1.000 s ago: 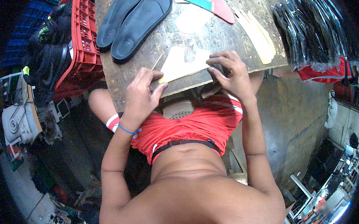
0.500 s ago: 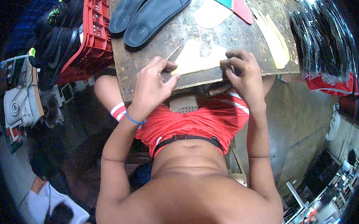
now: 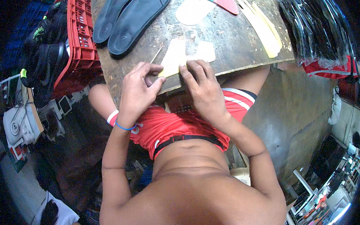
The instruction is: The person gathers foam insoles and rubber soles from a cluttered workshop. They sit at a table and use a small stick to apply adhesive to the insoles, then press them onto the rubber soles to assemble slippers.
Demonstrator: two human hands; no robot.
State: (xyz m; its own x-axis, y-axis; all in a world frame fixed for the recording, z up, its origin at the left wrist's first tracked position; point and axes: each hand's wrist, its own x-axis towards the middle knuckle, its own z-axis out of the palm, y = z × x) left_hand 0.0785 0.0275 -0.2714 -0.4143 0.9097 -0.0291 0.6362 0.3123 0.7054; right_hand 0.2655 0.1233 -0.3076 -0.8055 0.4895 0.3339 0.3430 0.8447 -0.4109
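A pale cream, U-shaped cut-out piece of sheet material (image 3: 175, 58) lies at the near edge of the worn table. My left hand (image 3: 142, 84) pinches its left corner, thumb and fingers closed about the edge. My right hand (image 3: 203, 83) has its bent fingers pressed together on the middle of the near edge; its thumb is hidden. A thin pale stick (image 3: 156, 54) lies just beyond my left fingers. Farther left on the table rests a pair of black footbed-shaped soles (image 3: 140, 20).
The worn table (image 3: 227, 46) also holds a rounded white piece (image 3: 194, 10), a red and green piece (image 3: 223, 1) and long pale yellow strips (image 3: 262, 29). A red crate (image 3: 80, 31) with dark shoes stands left. Black items in clear plastic (image 3: 318, 32) lie at right.
My right hand has moved left from the piece's right end to the middle of its near edge. The left hand keeps its corner. The view has shifted slightly.
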